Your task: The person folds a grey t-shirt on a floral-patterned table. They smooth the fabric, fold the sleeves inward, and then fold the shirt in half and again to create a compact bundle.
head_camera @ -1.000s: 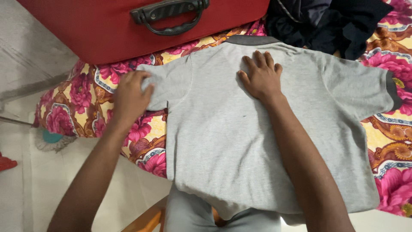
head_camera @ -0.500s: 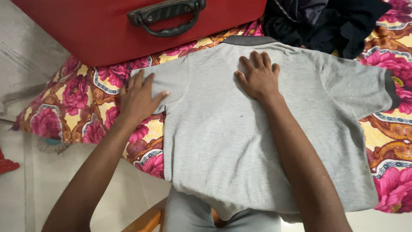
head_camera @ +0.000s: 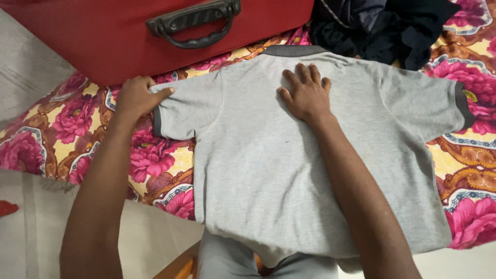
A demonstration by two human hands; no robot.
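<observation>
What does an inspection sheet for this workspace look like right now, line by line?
Surface: floral bedspread, pink and yellow.
Job's things: grey T-shirt spread flat, dark collar and sleeve trim.
Clutter: red suitcase with black handle; dark clothes pile at the top.
Grippers: left hand pinches the sleeve edge; right hand lies flat, fingers spread, below the collar.
Cables: nothing seen.
Surroundings: pale floor; a wooden edge at the bottom.
</observation>
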